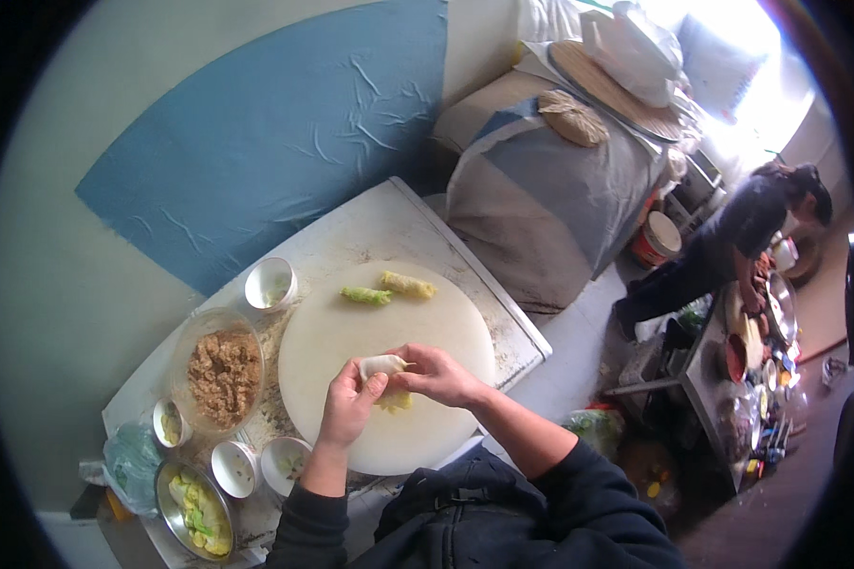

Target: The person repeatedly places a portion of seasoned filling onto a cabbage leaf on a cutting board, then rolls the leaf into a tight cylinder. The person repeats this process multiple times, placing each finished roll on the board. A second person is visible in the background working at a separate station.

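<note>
My left hand point(349, 402) and my right hand point(434, 375) together hold a cabbage leaf roll point(382, 366), its pale side up, above a round white cutting board point(327, 434). Both thumbs press on it. Under the fingers a yellow frilly leaf part point(396, 400) shows; whether it belongs to the same leaf, I cannot tell. Near the far edge of the board lie a green leaf roll point(366, 295) and a yellowish leaf roll point(408, 284), side by side.
Left of the board stand a clear bowl of minced filling point(225, 377), several small white bowls, one of them point(270, 284) at the back, and a metal bowl of cabbage leaves point(196, 512). A covered heap point(534, 192) stands behind. At right, a person point(726, 242) bends over another table point(712, 384).
</note>
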A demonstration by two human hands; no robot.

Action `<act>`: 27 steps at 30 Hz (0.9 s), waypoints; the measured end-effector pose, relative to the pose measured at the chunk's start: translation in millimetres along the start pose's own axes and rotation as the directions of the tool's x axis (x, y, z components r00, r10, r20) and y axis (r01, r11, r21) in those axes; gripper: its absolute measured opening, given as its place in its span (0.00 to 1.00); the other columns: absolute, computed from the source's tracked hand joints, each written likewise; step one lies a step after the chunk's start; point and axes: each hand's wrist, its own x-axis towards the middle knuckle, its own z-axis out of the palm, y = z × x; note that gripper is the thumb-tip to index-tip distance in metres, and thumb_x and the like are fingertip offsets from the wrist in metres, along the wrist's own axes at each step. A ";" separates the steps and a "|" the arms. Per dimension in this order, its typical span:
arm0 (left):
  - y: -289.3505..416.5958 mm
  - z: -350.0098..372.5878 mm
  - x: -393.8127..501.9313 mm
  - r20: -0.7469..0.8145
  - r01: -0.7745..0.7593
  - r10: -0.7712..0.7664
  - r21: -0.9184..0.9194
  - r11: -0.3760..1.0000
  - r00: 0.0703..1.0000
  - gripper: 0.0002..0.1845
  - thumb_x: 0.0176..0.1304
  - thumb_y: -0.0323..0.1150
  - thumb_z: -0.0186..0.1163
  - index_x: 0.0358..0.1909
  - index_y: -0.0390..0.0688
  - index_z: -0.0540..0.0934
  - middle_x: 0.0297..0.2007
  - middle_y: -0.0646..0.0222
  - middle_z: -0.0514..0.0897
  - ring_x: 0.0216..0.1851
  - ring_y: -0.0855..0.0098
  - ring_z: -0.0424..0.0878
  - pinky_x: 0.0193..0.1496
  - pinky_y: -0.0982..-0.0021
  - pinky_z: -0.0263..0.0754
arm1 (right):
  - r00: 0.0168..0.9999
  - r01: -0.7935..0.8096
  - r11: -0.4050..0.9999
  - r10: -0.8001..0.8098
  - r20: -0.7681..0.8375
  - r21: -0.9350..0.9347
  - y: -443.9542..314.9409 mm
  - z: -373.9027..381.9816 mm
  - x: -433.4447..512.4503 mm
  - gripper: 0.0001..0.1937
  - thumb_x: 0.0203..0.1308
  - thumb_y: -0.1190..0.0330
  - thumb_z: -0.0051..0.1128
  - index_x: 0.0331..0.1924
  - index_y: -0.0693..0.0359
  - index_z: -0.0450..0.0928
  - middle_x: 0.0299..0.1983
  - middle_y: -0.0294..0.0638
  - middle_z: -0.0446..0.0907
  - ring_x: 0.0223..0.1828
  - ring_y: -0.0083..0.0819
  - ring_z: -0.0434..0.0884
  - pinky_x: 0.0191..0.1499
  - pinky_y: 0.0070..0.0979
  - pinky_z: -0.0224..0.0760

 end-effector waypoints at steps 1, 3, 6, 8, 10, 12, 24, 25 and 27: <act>-1.9 -2.8 4.7 -0.025 0.020 -0.018 0.075 0.997 1.000 0.11 0.78 0.34 0.65 0.53 0.38 0.82 0.47 0.72 0.86 0.48 0.80 0.82 0.55 0.73 0.79 | 1.000 -0.011 1.000 0.011 0.009 -0.006 5.9 -7.5 4.2 0.17 0.74 0.71 0.64 0.62 0.67 0.76 0.53 0.38 0.82 0.54 0.24 0.82 0.58 0.24 0.77; -7.5 -9.2 11.8 -0.103 0.081 -0.058 0.227 0.971 0.993 0.10 0.78 0.35 0.65 0.50 0.39 0.81 0.43 0.75 0.85 0.45 0.82 0.80 0.52 0.75 0.78 | 0.999 -0.009 1.000 0.009 0.032 0.002 16.9 -20.6 16.6 0.12 0.74 0.71 0.63 0.56 0.66 0.77 0.48 0.34 0.82 0.50 0.21 0.81 0.53 0.23 0.77; -11.9 -20.1 26.0 -0.126 0.040 -0.002 0.306 0.951 0.992 0.09 0.78 0.33 0.64 0.50 0.37 0.82 0.40 0.75 0.85 0.41 0.82 0.80 0.49 0.76 0.77 | 1.000 -0.017 0.999 0.016 0.019 0.050 24.9 -31.9 42.4 0.09 0.72 0.71 0.66 0.47 0.63 0.75 0.40 0.30 0.79 0.41 0.17 0.78 0.45 0.21 0.74; -7.2 -26.4 35.2 -0.191 0.084 -0.019 0.339 0.937 0.981 0.09 0.78 0.31 0.63 0.51 0.35 0.83 0.39 0.73 0.87 0.40 0.81 0.81 0.48 0.75 0.78 | 0.998 0.001 1.000 -0.002 0.058 0.018 18.0 -36.5 64.5 0.11 0.70 0.70 0.68 0.47 0.61 0.75 0.40 0.30 0.78 0.40 0.18 0.78 0.43 0.21 0.74; 2.2 -32.1 37.7 -0.227 -0.009 0.125 0.451 0.892 0.966 0.09 0.78 0.30 0.62 0.51 0.35 0.83 0.38 0.73 0.87 0.40 0.81 0.81 0.47 0.75 0.78 | 0.998 -0.025 0.992 0.030 0.048 -0.121 3.4 -41.2 79.9 0.13 0.69 0.70 0.69 0.48 0.62 0.74 0.39 0.30 0.78 0.40 0.19 0.77 0.43 0.23 0.75; 9.3 -35.9 34.0 -0.244 -0.108 0.263 0.507 0.855 0.934 0.07 0.75 0.25 0.62 0.50 0.36 0.83 0.38 0.67 0.89 0.39 0.73 0.86 0.47 0.71 0.81 | 0.960 0.279 0.848 -0.253 0.118 -0.451 -9.5 -44.7 84.1 0.12 0.65 0.71 0.70 0.47 0.60 0.78 0.37 0.34 0.79 0.42 0.23 0.79 0.45 0.26 0.75; -77.6 -14.9 -60.4 0.168 -0.252 0.273 0.917 0.309 0.947 0.12 0.58 0.28 0.69 0.45 0.40 0.89 0.54 0.57 0.87 0.55 0.53 0.85 0.60 0.55 0.81 | 0.919 0.382 0.136 -0.161 0.361 -0.914 65.7 -42.4 -35.0 0.15 0.65 0.64 0.61 0.51 0.61 0.84 0.65 0.50 0.80 0.70 0.45 0.76 0.71 0.43 0.70; -78.5 -18.3 -59.8 0.143 -0.237 0.271 0.904 0.356 0.952 0.12 0.58 0.29 0.69 0.45 0.40 0.89 0.56 0.57 0.87 0.56 0.53 0.84 0.60 0.55 0.81 | 0.920 0.361 0.157 -0.222 0.323 -0.919 70.6 -38.3 -39.0 0.16 0.65 0.64 0.61 0.53 0.62 0.84 0.67 0.51 0.79 0.71 0.46 0.75 0.73 0.44 0.69; -78.1 -28.9 -45.1 0.036 -0.131 0.247 0.916 0.380 0.968 0.16 0.59 0.32 0.71 0.49 0.40 0.87 0.56 0.56 0.86 0.57 0.52 0.84 0.60 0.55 0.80 | 0.912 0.369 0.124 -0.238 0.333 -0.921 82.4 -27.4 -30.6 0.17 0.65 0.63 0.61 0.55 0.62 0.83 0.68 0.52 0.78 0.73 0.47 0.74 0.74 0.44 0.67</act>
